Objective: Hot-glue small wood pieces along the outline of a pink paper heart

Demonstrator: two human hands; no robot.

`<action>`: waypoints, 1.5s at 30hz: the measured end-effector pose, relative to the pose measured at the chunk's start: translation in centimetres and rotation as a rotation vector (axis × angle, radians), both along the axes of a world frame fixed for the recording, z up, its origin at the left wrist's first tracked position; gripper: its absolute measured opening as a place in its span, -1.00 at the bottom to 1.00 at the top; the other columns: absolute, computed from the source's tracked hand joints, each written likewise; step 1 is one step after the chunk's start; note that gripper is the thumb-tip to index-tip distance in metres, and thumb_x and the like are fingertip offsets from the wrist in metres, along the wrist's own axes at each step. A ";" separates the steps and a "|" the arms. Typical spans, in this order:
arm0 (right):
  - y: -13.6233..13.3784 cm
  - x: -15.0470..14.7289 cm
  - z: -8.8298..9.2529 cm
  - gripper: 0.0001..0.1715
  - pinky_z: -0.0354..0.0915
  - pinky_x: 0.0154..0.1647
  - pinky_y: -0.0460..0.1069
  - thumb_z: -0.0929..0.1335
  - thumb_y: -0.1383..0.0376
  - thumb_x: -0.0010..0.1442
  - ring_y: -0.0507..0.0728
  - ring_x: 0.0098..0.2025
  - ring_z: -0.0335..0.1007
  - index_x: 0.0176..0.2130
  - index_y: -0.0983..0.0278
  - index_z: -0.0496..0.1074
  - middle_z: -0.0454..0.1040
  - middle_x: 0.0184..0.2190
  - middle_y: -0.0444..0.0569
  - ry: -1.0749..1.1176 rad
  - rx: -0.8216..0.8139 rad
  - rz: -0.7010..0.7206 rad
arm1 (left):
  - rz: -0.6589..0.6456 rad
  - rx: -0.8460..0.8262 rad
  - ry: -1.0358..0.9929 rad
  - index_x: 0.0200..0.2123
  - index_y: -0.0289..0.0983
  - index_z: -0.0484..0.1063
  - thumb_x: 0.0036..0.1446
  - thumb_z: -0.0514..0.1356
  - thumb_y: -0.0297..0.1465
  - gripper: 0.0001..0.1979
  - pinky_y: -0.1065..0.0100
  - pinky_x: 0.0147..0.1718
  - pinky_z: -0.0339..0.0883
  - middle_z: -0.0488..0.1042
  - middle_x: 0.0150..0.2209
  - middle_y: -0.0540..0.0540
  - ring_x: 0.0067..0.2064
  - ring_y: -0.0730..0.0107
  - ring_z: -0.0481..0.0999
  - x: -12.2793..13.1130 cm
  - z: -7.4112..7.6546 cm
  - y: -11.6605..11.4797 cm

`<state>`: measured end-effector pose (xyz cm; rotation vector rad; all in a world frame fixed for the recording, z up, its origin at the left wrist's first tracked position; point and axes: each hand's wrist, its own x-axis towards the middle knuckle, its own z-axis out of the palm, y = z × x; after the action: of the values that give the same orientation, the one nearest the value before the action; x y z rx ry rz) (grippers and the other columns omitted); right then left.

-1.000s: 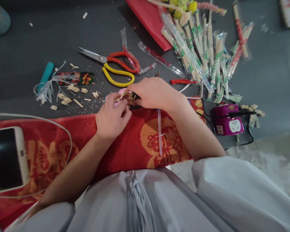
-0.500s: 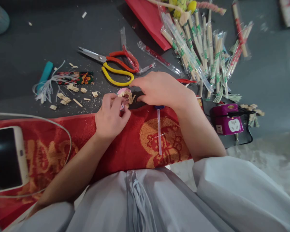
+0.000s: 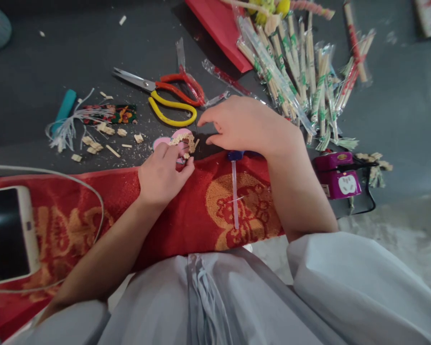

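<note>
My left hand (image 3: 161,172) is closed at the fingertips on a pink rounded-lobed piece (image 3: 161,143). A curved row of small pale wooden-looking bits (image 3: 187,137) runs along it, and my fingers hide part of the piece. To its right hovers my right hand (image 3: 244,125), thumb and index finger apart with no object visible between them. Just beyond are scissors (image 3: 174,114) with one yellow and one orange handle. Under my right wrist, a blue-topped tool with a clear stem (image 3: 234,191) lies on a red patterned towel (image 3: 179,215).
Pale chips (image 3: 91,143), a white-fringed strip (image 3: 125,114) and a teal tube (image 3: 65,108) lie to the left. Wrapped sticks (image 3: 290,62) pile up at the back right. A purple power adapter (image 3: 335,175) with a black cord sits right; a phone (image 3: 9,235) lies left.
My right hand has drawn slightly away from the piece, its thumb and index more visible. The left fingers have shifted, showing more of the pink piece. The view has moved a little.
</note>
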<state>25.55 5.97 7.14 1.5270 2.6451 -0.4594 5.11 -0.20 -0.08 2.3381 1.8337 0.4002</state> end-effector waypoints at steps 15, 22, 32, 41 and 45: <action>-0.1 0.4 0.8 -0.65 0.31 -0.13 0.12 0.38 0.27 0.24 0.32 -0.02 0.52 0.01 0.18 0.59 0.65 -0.04 0.09 -0.059 0.044 -0.018 | 0.005 -0.053 -0.010 -0.23 -0.21 0.53 0.23 0.14 -0.18 -0.74 0.30 -0.41 0.22 0.53 -0.37 -0.10 -0.28 0.22 0.55 0.0 0.8 -1.1; -0.9 -0.2 1.9 -0.71 0.21 -0.29 0.07 0.30 0.26 0.31 0.25 -0.21 0.49 -0.15 0.22 0.62 0.65 -0.21 0.08 -0.122 -0.001 -0.034 | -0.077 -0.071 0.044 -0.23 -0.21 0.56 0.26 0.06 -0.15 -0.66 0.30 -0.53 0.01 0.50 -0.52 -0.04 -0.46 0.30 0.50 0.2 1.1 -2.4; -5.0 -2.1 3.3 -0.61 0.15 -0.30 0.00 0.21 0.27 0.40 0.21 -0.20 0.52 -0.11 0.33 0.58 0.64 -0.20 0.14 -0.281 -0.043 -0.066 | -0.155 0.055 0.061 -0.35 -0.21 0.52 0.25 0.10 -0.26 -0.75 0.31 -0.55 0.06 0.60 -0.46 -0.09 -0.42 0.24 0.60 0.3 0.8 -3.1; -7.6 -3.4 1.9 -0.60 -0.07 -0.42 0.00 0.12 0.45 0.35 0.23 -0.20 0.57 -0.13 0.40 0.50 0.61 -0.26 0.22 -0.316 -0.114 -0.012 | -0.190 -0.016 0.090 -0.36 -0.26 0.52 0.20 0.16 -0.31 -0.81 0.31 -0.55 0.13 0.63 -0.44 -0.10 -0.39 0.19 0.66 0.7 1.3 -3.5; -7.4 -3.4 1.4 -0.58 -0.11 -0.42 0.01 0.10 0.44 0.37 0.22 -0.23 0.55 -0.08 0.39 0.47 0.61 -0.27 0.21 -0.311 -0.098 -0.083 | -0.210 -0.014 0.069 -0.36 -0.25 0.50 0.18 0.17 -0.33 -0.84 0.32 -0.55 0.16 0.61 -0.46 -0.09 -0.39 0.20 0.65 0.8 1.4 -3.6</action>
<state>22.13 -1.44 8.53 1.5405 2.2997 -0.3202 5.87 -3.79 1.37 2.5312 1.5889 0.2819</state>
